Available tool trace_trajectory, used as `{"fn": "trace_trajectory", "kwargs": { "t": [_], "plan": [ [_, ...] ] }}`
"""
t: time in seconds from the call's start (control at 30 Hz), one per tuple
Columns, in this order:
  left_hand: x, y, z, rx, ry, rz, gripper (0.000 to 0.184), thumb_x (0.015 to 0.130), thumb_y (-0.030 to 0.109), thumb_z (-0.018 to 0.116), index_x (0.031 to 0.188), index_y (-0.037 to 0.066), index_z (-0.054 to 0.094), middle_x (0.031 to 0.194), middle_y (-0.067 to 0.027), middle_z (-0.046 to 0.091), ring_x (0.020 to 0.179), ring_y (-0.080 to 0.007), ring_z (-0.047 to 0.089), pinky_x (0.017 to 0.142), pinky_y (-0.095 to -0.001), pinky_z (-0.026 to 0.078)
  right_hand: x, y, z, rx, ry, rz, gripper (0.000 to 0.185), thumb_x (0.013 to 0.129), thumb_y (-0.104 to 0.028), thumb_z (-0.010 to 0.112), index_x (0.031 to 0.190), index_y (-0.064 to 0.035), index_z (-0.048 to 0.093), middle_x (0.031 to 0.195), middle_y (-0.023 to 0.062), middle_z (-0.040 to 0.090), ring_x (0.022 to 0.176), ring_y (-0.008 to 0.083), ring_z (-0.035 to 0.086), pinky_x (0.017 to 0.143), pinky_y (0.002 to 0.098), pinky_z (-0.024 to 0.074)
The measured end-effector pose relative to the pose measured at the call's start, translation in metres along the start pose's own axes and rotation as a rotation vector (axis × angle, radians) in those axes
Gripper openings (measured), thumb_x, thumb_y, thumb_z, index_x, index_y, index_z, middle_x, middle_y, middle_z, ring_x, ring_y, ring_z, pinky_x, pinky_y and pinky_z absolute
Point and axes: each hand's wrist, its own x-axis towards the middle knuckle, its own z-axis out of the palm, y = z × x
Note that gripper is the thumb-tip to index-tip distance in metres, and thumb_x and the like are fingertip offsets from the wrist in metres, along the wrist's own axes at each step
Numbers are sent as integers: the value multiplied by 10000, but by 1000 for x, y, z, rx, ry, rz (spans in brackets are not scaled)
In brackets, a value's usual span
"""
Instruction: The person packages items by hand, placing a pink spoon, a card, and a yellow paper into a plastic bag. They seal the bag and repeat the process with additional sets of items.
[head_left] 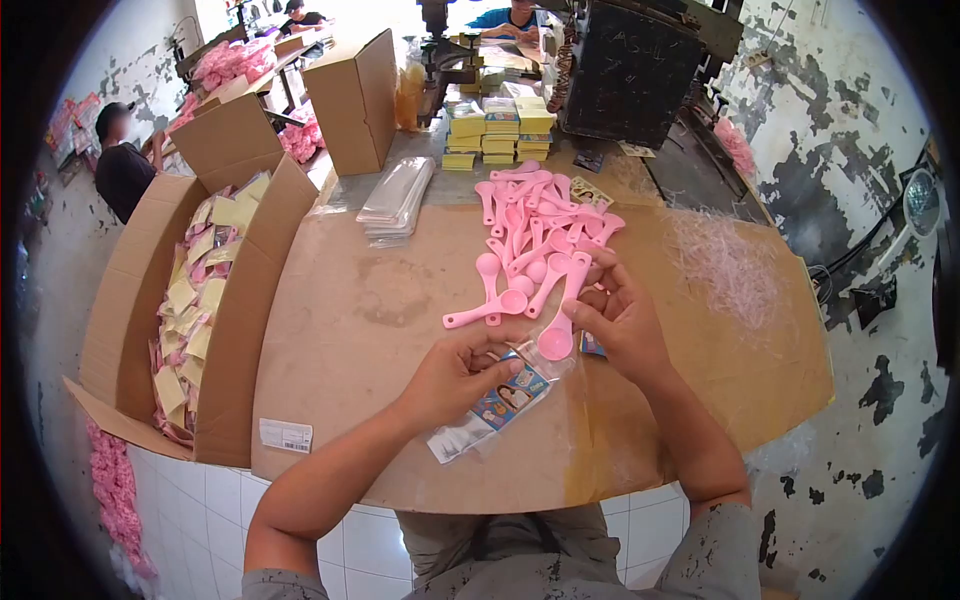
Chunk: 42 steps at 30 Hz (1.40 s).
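In my left hand (462,375) is a clear plastic bag (453,440) with a colourful printed card (508,395) inside, pinched near its upper edge. My right hand (618,315) grips a pink measuring spoon (556,342) by its handle. The spoon's round bowl points down toward me, at the bag's upper end; whether it is inside the opening I cannot tell. Just beyond both hands lies a heap of pink measuring spoons (520,220) on the cardboard-covered table (350,350). Part of another printed card (592,343) shows under my right wrist.
An open carton (225,350) of packed bags stands at the left. Clear bags (396,198) lie stacked beyond the table's middle, with stacks of cards (500,130) farther back. Plastic shreds (725,265) lie at right. A co-worker (125,165) stands far left; others sit behind.
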Motion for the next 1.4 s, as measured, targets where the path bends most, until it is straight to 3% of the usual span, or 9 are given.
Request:
{"fn": "trace_trajectory", "kwargs": {
  "t": [0.17, 0.37, 0.43, 0.57, 0.67, 0.87, 0.97, 1.1, 1.4],
  "plan": [
    [-1, -7, -1, 13, 7, -94, 338, 1034, 41, 618, 1359, -48, 596, 1148, -79, 718, 1048, -114, 686, 910, -268, 570, -10, 11, 12, -10, -40, -19, 635, 940, -7, 716, 1492, -50, 404, 1225, 69, 556, 979, 127, 665, 809, 257, 578],
    [1, -5, -2, -31, 18, -119, 334, 1048, 97, 621, 1351, -42, 613, 1165, -74, 723, 1065, -110, 682, 918, -273, 561, -17, 47, 13, -23, -25, -122, 597, 965, -37, 710, 1487, -65, 419, 1292, 106, 519, 1143, 210, 637, 997, 358, 527],
    [3, -4, -3, -56, 14, -93, 333, 1050, 100, 619, 1353, -38, 611, 1174, -74, 723, 1082, -113, 680, 925, -272, 556, -8, 44, -4, -382, -289, -356, 540, 964, -33, 703, 1452, -67, 476, 1326, 114, 525, 1240, 236, 586, 1049, 397, 485],
    [0, -1, -7, -75, -16, -104, 344, 1055, 94, 606, 1377, -25, 582, 1197, -79, 718, 1122, -125, 672, 959, -278, 540, -7, 14, 8, 69, -135, -120, 353, 935, -4, 701, 1280, -65, 653, 1361, 137, 553, 1355, 268, 508, 1068, 432, 458],
    [-1, -3, -5, -141, -111, -64, 372, 1055, 103, 608, 1404, -11, 548, 1227, -93, 704, 1168, -141, 654, 1006, -300, 518, -8, -13, 15, -460, -340, -335, 212, 902, -1, 723, 1107, -53, 734, 1346, 136, 588, 1290, 263, 570, 1046, 412, 471],
    [-6, 2, 1, -39, -105, 162, 486, 1022, 163, 664, 1457, 19, 500, 1375, -122, 623, 1301, -198, 578, 1097, -376, 459, -7, -76, 16, -524, -510, -505, 211, 821, -20, 787, 1020, -75, 744, 1129, 75, 700, 1105, 245, 669, 949, 376, 509],
    [-11, 10, 2, 221, -158, 358, 587, 978, 189, 722, 1483, 20, 477, 1415, -126, 597, 1335, -231, 557, 1118, -407, 442, -16, -119, 39, -1208, -335, -867, 185, 750, -43, 810, 919, -92, 750, 980, 25, 718, 998, 229, 694, 854, 358, 517],
    [-22, 20, 16, 498, -117, 448, 677, 917, 205, 793, 1489, 23, 481, 1408, -133, 604, 1321, -263, 574, 1115, -429, 447, -10, -124, 41, -1309, -369, -752, 182, 730, -54, 801, 898, -100, 748, 881, 0, 694, 887, 216, 676, 752, 332, 498],
    [-22, 13, 14, 276, 1, 352, 431, 1003, 41, 654, 1416, -9, 545, 1347, -148, 643, 1201, -202, 670, 949, -326, 559, -13, -115, 51, -1139, -361, -529, 81, 844, -101, 751, 898, -73, 698, 844, 58, 636, 755, 254, 645, 683, 387, 505]
  ]
}}
